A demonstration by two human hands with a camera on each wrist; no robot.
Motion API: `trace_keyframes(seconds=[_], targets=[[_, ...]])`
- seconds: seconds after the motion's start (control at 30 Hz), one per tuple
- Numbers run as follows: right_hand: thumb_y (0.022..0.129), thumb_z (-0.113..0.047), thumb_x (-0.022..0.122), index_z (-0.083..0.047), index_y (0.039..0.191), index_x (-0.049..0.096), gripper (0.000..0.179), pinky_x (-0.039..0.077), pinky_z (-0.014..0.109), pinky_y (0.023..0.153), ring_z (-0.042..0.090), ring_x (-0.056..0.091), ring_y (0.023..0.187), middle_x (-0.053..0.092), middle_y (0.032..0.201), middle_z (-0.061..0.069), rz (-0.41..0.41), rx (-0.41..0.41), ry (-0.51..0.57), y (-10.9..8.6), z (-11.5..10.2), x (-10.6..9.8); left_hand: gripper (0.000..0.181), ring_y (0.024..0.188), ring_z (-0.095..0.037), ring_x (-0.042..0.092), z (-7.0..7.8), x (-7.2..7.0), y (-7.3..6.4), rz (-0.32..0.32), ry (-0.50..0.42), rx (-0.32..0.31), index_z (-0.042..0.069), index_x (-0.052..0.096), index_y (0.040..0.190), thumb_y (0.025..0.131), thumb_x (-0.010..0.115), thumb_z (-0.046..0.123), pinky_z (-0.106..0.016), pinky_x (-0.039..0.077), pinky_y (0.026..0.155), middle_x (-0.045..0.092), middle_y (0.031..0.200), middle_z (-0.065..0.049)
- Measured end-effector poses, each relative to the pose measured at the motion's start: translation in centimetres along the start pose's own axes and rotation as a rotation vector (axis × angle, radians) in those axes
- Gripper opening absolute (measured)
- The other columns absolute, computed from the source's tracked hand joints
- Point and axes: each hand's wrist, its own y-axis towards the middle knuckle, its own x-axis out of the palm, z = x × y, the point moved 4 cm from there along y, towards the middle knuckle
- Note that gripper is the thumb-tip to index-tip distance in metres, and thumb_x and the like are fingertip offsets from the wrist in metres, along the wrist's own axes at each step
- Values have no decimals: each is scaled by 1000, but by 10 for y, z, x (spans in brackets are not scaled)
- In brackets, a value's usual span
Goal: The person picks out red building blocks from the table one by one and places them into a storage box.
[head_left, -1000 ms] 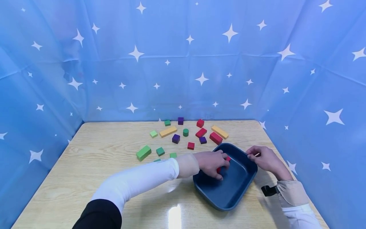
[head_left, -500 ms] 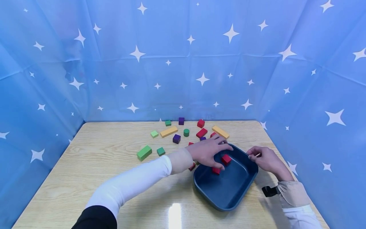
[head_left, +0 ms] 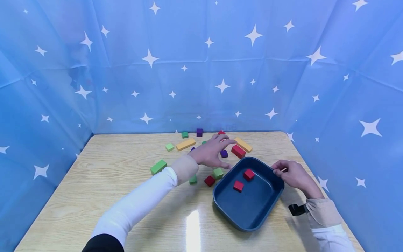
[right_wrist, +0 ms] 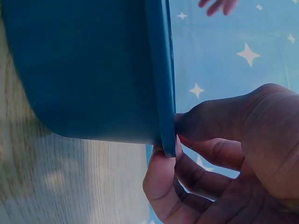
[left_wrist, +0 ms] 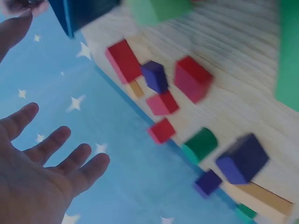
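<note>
Two red blocks, one a cube (head_left: 248,174) and one lower and flatter (head_left: 238,186), lie in a dark blue rectangular tub (head_left: 242,213) on the table. My right hand (head_left: 291,175) pinches the tub's far right rim between thumb and fingers; the right wrist view shows the grip on the rim (right_wrist: 163,93) closely. My left hand (head_left: 211,151) is above the loose blocks left of the tub, fingers spread and holding nothing. In the left wrist view its palm (left_wrist: 42,186) faces the camera. Near it are a red oblong block (head_left: 238,151), a purple block (head_left: 224,154) and a light green block (head_left: 218,173).
More wooden blocks lie around: a dark red one (head_left: 209,181), a long green one (head_left: 158,167), two yellow bars (head_left: 185,144), and several small green and purple ones. A blue star-patterned curtain (head_left: 201,87) stands behind and beside the wooden table (head_left: 104,168).
My left hand has let go of a red block in the tub, then risen out and moved away to the left and back over the loose blocks. The right hand has stayed on the rim.
</note>
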Motion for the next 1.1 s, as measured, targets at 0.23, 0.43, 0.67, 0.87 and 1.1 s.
trace_keyframes(seconds=[0.23, 0.43, 0.67, 0.87, 1.1], targets=[[95, -8, 63, -6, 102, 72, 12, 47, 26, 63, 19, 64, 82, 71, 91, 6, 3, 2, -5, -1, 1, 0, 98, 151, -33, 31, -31, 8, -3, 10, 12, -131, 37, 29, 160, 80, 81, 58, -55, 50, 109, 30, 164, -2], [95, -8, 63, -5, 102, 72, 13, 47, 27, 63, 19, 65, 82, 71, 90, 6, -1, 10, 0, -2, 2, 1, 97, 149, -34, 34, -43, 19, -2, -2, 22, -208, 36, 32, 160, 79, 82, 58, -54, 52, 107, 34, 161, -4], [95, -9, 62, -5, 103, 72, 13, 48, 27, 64, 18, 64, 82, 71, 90, 6, 3, 9, -8, 0, 1, 2, 86, 143, -29, 37, -49, 28, 2, -47, 49, -222, 32, 38, 157, 85, 79, 51, -52, 54, 105, 39, 157, -3], [94, -7, 62, -4, 101, 72, 12, 47, 25, 62, 17, 63, 80, 71, 89, 7, 7, 2, -7, 0, 0, 0, 68, 141, -28, 41, -52, 35, 8, -106, 97, -201, 28, 48, 151, 91, 76, 43, -48, 51, 110, 44, 155, -5], [95, -6, 61, -5, 101, 72, 13, 46, 25, 61, 16, 62, 80, 73, 91, 6, 5, 4, -5, 0, -1, 0, 51, 119, -20, 58, -56, 43, 12, -158, 92, -180, 19, 60, 141, 94, 76, 29, -36, 54, 105, 55, 142, -7]])
